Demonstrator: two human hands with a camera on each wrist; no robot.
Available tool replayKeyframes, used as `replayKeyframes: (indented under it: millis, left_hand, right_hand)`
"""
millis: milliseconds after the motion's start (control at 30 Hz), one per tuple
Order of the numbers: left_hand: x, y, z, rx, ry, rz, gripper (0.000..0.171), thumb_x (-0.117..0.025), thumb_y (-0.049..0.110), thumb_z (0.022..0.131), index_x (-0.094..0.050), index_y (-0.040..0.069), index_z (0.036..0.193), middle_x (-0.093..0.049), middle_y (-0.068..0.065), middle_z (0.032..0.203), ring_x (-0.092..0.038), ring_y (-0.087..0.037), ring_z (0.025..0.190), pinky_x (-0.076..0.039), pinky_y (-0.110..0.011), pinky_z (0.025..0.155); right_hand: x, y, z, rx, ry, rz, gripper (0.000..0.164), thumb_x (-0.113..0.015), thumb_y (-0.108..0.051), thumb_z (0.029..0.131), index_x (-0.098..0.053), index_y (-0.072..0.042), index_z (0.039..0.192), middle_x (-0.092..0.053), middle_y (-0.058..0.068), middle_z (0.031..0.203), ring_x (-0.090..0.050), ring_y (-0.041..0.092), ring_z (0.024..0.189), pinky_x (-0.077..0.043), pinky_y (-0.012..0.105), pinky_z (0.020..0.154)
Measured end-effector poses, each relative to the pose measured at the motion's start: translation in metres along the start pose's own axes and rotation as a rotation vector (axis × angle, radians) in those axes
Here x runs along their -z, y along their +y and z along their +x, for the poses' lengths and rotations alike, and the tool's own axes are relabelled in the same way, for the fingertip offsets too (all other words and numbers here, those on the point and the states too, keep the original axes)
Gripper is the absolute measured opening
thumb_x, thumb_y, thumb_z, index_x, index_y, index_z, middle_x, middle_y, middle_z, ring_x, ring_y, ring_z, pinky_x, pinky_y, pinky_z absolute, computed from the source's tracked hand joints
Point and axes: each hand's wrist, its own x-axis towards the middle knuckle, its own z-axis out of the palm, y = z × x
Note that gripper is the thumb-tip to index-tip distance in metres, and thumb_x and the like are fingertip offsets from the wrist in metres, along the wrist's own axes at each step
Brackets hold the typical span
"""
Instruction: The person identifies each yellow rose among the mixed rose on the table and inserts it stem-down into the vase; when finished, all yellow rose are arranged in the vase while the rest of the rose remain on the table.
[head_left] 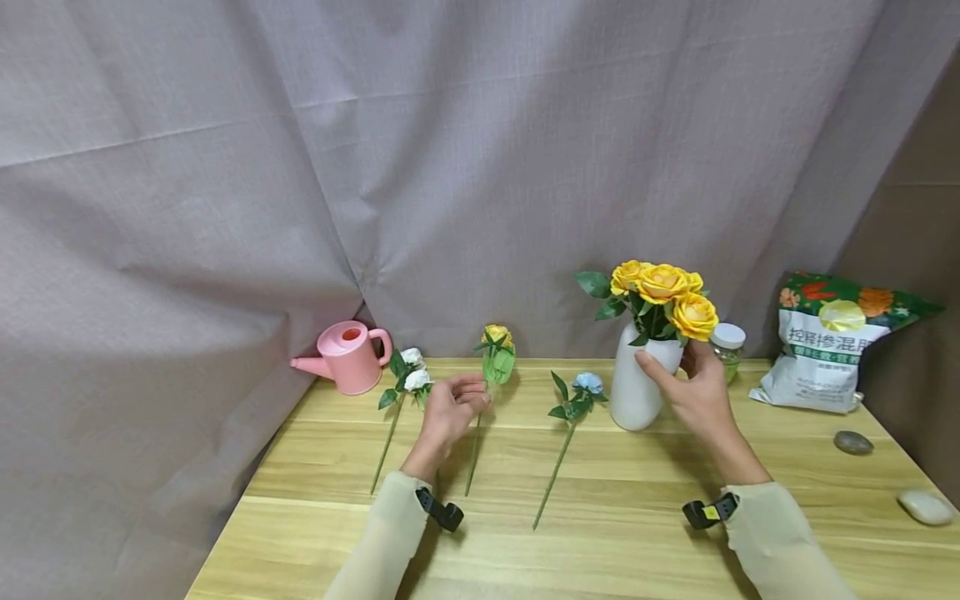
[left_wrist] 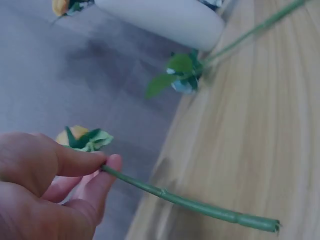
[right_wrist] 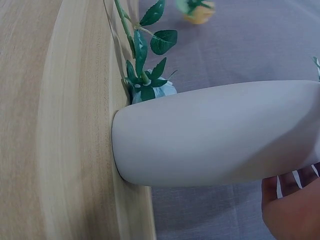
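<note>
My left hand pinches the green stem of a yellow rose between thumb and fingers, with the bloom at the top. In the left wrist view the cut stem end points away from the hand, over the wooden table. My right hand grips the upper part of a white vase, thumb at the front and fingers round the far side. The vase stands on the table with several yellow roses in it. Left of it lies a blue rose, and a stem with white roses lies near my left hand.
A pink watering can stands at the back left. Behind the vase is a jar with a white lid. At the right are a printed bag, a dark stone and a pale stone. A grey curtain hangs behind the table.
</note>
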Motion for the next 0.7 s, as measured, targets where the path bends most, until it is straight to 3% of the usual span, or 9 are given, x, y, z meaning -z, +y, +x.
replayKeyframes:
  millis: [267,500,600,700]
  left_hand:
    - [-0.012,0.025,-0.003,-0.056,-0.002,-0.184,0.036,-0.071,-0.002,0.089,-0.065,0.001,0.125,-0.066,-0.024,0.125,-0.068,-0.036,0.114,-0.059,-0.03,0.091]
    - [-0.028,0.048,-0.005,-0.144,0.054,-0.265,0.034,-0.069,-0.005,0.09,-0.063,-0.004,0.123,-0.065,-0.023,0.119,-0.068,-0.027,0.107,-0.059,-0.027,0.091]
    - [-0.039,0.059,-0.005,-0.166,0.045,-0.325,0.033,-0.069,-0.002,0.091,-0.061,-0.007,0.123,-0.062,-0.028,0.121,-0.067,-0.028,0.107,-0.059,-0.028,0.092]
    - [-0.051,0.073,-0.004,-0.2,0.038,-0.347,0.029,-0.07,0.003,0.093,-0.064,-0.004,0.12,-0.064,-0.024,0.118,-0.067,-0.029,0.105,-0.059,-0.031,0.092]
  right_hand:
    - [0.002,0.003,0.0,0.016,0.008,0.013,0.06,-0.076,-0.021,0.09,-0.051,-0.012,0.143,-0.057,0.0,0.135,-0.055,-0.002,0.111,-0.044,0.01,0.092]
    - [0.001,0.003,0.0,0.026,0.003,0.005,0.061,-0.076,-0.021,0.09,-0.05,-0.013,0.144,-0.057,0.002,0.137,-0.055,-0.003,0.111,-0.045,0.01,0.091]
    - [0.001,0.002,0.001,0.033,-0.001,0.012,0.062,-0.077,-0.02,0.09,-0.05,-0.014,0.145,-0.056,0.002,0.137,-0.056,-0.002,0.112,-0.045,0.009,0.091]
    - [0.002,0.003,0.0,0.029,0.0,0.012,0.061,-0.076,-0.02,0.09,-0.05,-0.014,0.144,-0.056,0.002,0.137,-0.056,-0.002,0.112,-0.045,0.01,0.091]
